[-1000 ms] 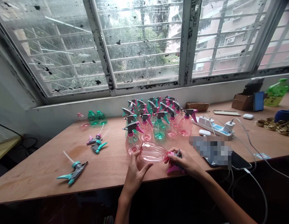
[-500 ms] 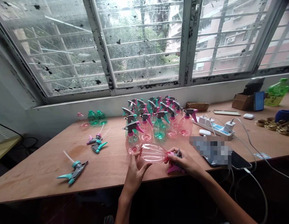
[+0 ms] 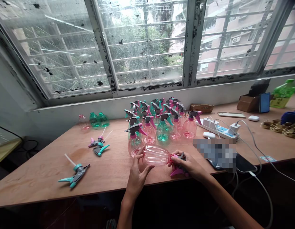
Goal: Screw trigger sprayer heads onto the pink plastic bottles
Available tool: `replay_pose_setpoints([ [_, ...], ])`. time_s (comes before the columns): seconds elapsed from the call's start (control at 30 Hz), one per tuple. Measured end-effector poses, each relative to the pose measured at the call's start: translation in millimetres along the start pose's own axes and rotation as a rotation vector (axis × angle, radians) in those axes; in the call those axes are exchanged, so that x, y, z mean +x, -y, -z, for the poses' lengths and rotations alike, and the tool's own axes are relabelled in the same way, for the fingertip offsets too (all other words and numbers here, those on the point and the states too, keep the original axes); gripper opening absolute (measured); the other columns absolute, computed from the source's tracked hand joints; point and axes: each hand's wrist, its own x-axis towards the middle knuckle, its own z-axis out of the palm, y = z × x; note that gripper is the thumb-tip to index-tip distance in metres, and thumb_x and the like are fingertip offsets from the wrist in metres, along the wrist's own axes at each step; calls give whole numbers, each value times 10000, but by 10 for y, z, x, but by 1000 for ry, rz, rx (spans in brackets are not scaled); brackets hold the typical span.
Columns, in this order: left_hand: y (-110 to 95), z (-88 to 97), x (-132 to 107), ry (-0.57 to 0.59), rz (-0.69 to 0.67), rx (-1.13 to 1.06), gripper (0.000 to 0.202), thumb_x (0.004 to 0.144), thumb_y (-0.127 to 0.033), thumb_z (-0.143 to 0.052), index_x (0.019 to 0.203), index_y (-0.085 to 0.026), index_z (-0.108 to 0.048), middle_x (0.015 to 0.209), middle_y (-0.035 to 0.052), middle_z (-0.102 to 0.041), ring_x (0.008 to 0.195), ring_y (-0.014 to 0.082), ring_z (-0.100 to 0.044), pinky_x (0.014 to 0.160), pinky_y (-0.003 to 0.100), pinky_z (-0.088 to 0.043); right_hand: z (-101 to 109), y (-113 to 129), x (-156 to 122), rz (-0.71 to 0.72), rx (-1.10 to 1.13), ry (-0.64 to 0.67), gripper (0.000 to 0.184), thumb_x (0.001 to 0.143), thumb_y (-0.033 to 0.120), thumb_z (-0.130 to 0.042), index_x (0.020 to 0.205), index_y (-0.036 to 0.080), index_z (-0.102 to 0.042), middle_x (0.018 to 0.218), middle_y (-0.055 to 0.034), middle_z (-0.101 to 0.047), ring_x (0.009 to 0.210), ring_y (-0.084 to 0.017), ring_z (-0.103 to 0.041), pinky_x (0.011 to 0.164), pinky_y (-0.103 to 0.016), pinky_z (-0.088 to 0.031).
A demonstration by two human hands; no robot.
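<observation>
A clear pink spray bottle (image 3: 156, 156) lies sideways between my hands, above the table's front edge. Its base end rests in my left hand (image 3: 138, 171), whose thumb and fingers curve around it. At the neck, my right hand (image 3: 185, 164) grips the pink collar of the grey and pink trigger head (image 3: 177, 171), partly hidden by the fingers. Just behind stand several pink and green spray bottles (image 3: 163, 130) with trigger heads on. To the left lie a grey and teal trigger head (image 3: 77, 175) and two smaller-looking trigger heads (image 3: 99, 148) with their tubes.
Bottles without heads, one pink (image 3: 84, 123) and two green (image 3: 99, 120), stand at the back left. On the right are a power strip (image 3: 221, 131) with cables, a phone (image 3: 245, 163), a white case (image 3: 209, 135), a cardboard box (image 3: 246, 102) and a green drink bottle (image 3: 283, 93).
Almost nothing differs. The pink spray bottle and both hands keep nearly the same place and hold, with only a very slight shift of the bottle.
</observation>
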Motion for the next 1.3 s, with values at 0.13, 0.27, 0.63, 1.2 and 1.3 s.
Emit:
replay_pose_setpoints([
  [0.13, 14, -6, 4, -27, -43, 44, 461, 900, -332, -690, 1318, -271, -505, 1463, 96, -513, 1441, 292, -400, 1208, 504, -282, -5, 3, 3, -14, 28, 1, 363, 864, 513, -718, 922, 160, -654, 836, -61, -755, 712, -183, -673, 673, -281, -504],
  [0.27, 6, -10, -10, -3, 24, 11, 555, 820, -370, -779, 1285, -257, -499, 1422, 103, -546, 1408, 311, -446, 1184, 497, -333, -18, 24, -3, -11, 20, 14, 359, 849, 504, -738, 928, 163, -653, 815, -47, -755, 700, -179, -672, 671, -277, -501],
  [0.63, -44, -5, 5, -12, -7, 53, 574, 834, -373, -763, 1329, -264, -493, 1452, 100, -530, 1438, 313, -406, 1201, 504, -304, -20, 2, -10, -14, 6, 17, 378, 867, 524, -710, 937, 162, -628, 836, -64, -756, 714, -194, -676, 665, -292, -498],
  [1.2, -20, 7, -14, 12, 59, -14, 480, 848, -433, -736, 1222, -242, -505, 1433, 130, -542, 1429, 332, -417, 1178, 533, -331, -35, 50, -5, -17, -44, 10, 424, 828, 578, -723, 907, 168, -650, 801, -54, -753, 692, -196, -672, 649, -296, -504],
  [1.3, -7, 2, -7, 18, 21, 21, 460, 899, -394, -684, 1295, -260, -493, 1455, 114, -527, 1435, 308, -413, 1198, 527, -298, -28, 27, 4, -24, -54, -8, 451, 831, 606, -703, 929, 169, -651, 818, -58, -756, 690, -201, -677, 647, -305, -513],
])
